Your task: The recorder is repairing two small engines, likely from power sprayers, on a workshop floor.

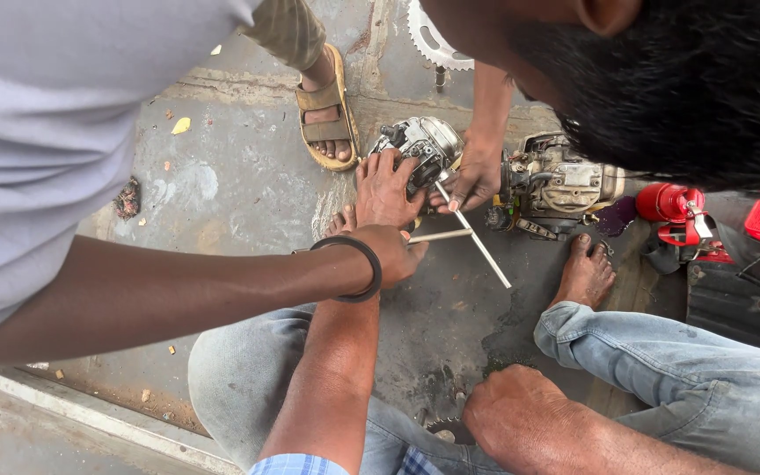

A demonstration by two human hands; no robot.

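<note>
Right hand [514, 415] rests fisted; left hand [387, 189], arm outstretched, grips the engine part [428, 141].

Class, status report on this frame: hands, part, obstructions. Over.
Left hand on silver engine part, grip unclear. Right hand fisted on floor by sprocket. Braceleted hand, third hand and T-shaped rod crowd it.

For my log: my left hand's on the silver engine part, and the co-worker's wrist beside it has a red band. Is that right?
Not quite. The head view shows the band is black, not red. Your left hand is on the silver engine part, as you said.
</note>
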